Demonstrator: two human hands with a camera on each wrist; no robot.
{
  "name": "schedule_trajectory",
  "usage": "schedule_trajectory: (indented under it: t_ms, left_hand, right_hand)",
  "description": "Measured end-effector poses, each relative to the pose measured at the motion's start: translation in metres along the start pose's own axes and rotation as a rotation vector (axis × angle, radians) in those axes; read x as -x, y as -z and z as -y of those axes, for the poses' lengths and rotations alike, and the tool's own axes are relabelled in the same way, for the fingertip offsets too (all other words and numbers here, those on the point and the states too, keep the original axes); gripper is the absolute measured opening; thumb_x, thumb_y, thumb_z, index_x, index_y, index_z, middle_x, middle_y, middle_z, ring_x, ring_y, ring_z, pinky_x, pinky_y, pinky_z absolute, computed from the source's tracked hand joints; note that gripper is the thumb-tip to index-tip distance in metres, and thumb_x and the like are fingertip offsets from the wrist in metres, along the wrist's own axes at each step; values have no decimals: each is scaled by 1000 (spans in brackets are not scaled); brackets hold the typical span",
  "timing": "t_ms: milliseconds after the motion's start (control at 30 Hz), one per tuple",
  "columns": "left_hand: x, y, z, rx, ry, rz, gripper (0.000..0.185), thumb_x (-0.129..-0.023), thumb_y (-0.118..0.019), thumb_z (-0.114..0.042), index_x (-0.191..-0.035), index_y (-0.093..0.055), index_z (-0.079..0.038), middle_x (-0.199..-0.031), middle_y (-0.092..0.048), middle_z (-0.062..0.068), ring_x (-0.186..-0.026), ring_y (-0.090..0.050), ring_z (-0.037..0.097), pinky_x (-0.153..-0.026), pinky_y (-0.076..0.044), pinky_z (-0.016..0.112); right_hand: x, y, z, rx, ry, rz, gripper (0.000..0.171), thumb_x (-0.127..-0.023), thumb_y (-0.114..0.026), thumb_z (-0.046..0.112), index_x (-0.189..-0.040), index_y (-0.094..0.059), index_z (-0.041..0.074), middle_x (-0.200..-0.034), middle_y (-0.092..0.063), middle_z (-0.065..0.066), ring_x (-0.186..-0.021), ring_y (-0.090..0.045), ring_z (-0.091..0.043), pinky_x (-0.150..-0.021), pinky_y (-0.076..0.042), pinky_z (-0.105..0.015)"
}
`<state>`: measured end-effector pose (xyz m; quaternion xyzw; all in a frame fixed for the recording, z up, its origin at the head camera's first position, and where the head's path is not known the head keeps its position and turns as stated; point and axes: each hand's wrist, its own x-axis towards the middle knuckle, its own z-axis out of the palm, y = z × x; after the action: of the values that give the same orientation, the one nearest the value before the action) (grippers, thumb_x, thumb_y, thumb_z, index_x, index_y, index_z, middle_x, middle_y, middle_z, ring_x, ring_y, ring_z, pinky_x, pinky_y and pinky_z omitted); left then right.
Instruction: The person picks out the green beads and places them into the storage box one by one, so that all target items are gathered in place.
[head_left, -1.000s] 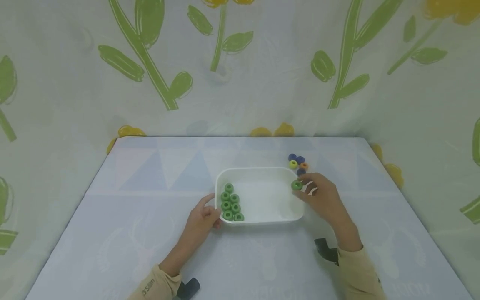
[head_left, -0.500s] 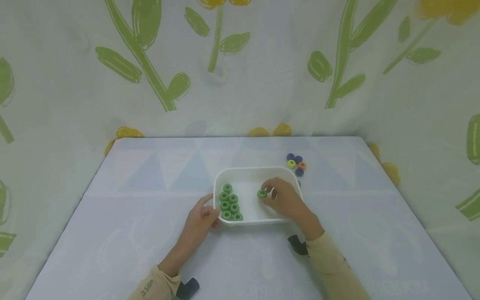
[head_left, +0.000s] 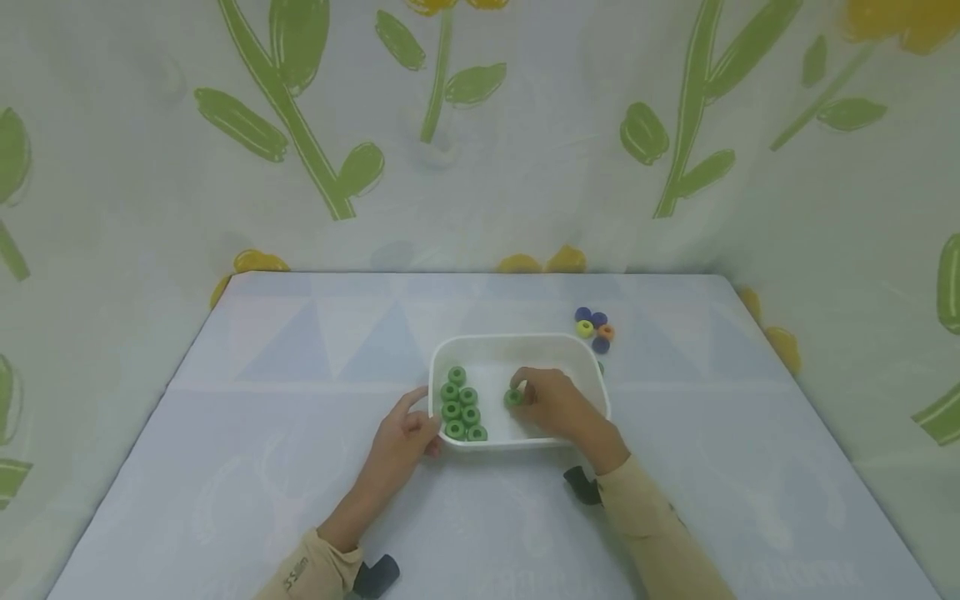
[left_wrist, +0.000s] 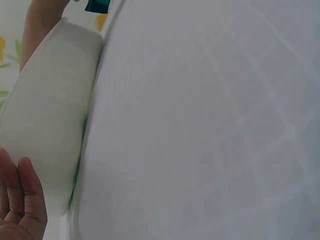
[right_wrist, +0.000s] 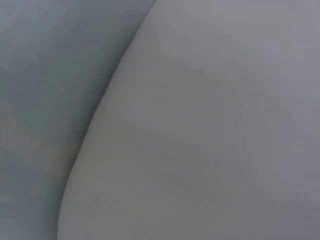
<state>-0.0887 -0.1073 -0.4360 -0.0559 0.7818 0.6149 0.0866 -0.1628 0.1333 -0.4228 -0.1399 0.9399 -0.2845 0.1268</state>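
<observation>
A white rectangular tray (head_left: 525, 442) stands on the table, with several green ring-shaped beads (head_left: 454, 410) grouped at its left end. My right hand (head_left: 558, 404) reaches inside over the middle and pinches another green bead (head_left: 513, 397) between thumb and fingertips, low near the tray floor. Whether that bead touches the floor I cannot tell. My left hand (head_left: 405, 433) grips the tray's left edge near the front corner, thumb at the rim. In the left wrist view, its fingers (left_wrist: 31, 190) lie against the outer wall. The right wrist view holds only blurred pale surfaces, no hand.
Behind the tray's right back corner lie loose beads: blue (head_left: 583, 314), yellow (head_left: 585, 328), orange (head_left: 606, 332) and a dark blue one (head_left: 601, 345). A green bead (head_left: 601, 367) peeks from behind the tray's right rim. Flower-printed cloth (head_left: 555, 167) hangs beyond the table.
My right hand has carried the green bead from the tray's right rim leftward to the middle, then slightly lower. My left hand stays at the tray's edge.
</observation>
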Motion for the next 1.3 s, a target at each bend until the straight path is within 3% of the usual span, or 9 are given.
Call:
schedule_trajectory:
  t_ms: [367, 700, 1300]
  left_hand:
    - [0, 0, -1, 18, 7, -1, 57, -97, -58, -13, -151, -40, -9, -77, -65, 4, -72, -63, 14, -69, -55, 23]
    - [0, 0, -1, 9, -7, -2, 56, -99, -58, -15, -151, -39, -8, -76, -65, 4, -72, -63, 14, -70, -55, 23]
    - [-1, 0, 3, 33, -5, 8, 57, -99, -59, -15, -152, -39, -8, -76, -65, 4, -71, -63, 14, -69, -55, 24]
  right_hand:
    - [-10, -4, 12, -2, 14, 2, 26, -91, -72, 17, -116, -66, 16, -101, -74, -9, -95, -69, -23, -87, -57, -40]
    - [-16, -6, 20, -44, 80, -7, 9, -92, -71, 13, -99, -66, 15, -100, -73, -4, -93, -68, -18, -85, -57, -35]
    - [-20, -11, 27, -60, 148, -14, 12, -92, -69, 11, -104, -70, 11, -105, -73, -4, -96, -66, -20, -87, -56, -37]
